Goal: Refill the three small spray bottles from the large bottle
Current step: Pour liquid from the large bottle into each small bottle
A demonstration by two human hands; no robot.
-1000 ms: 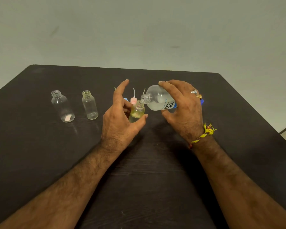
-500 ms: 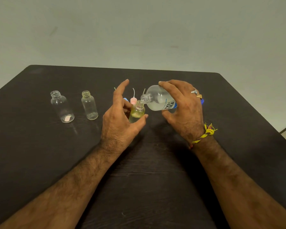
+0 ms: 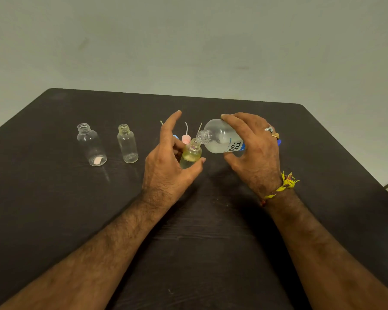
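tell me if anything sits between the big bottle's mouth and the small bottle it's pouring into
Nothing visible does. The right hand tips the large bottle so its open neck sits right at the uncapped mouth of the small bottle held by the left hand. The pink spray cap lies behind them.

A plain room: bare dark table [image 3: 54,220] against blank wall [image 3: 188,41].

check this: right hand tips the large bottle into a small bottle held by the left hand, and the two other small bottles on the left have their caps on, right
Not quite. The head view shows the two other small bottles standing uncapped, necks open. The rest holds: the right hand tips the large bottle into the small bottle in the left hand.
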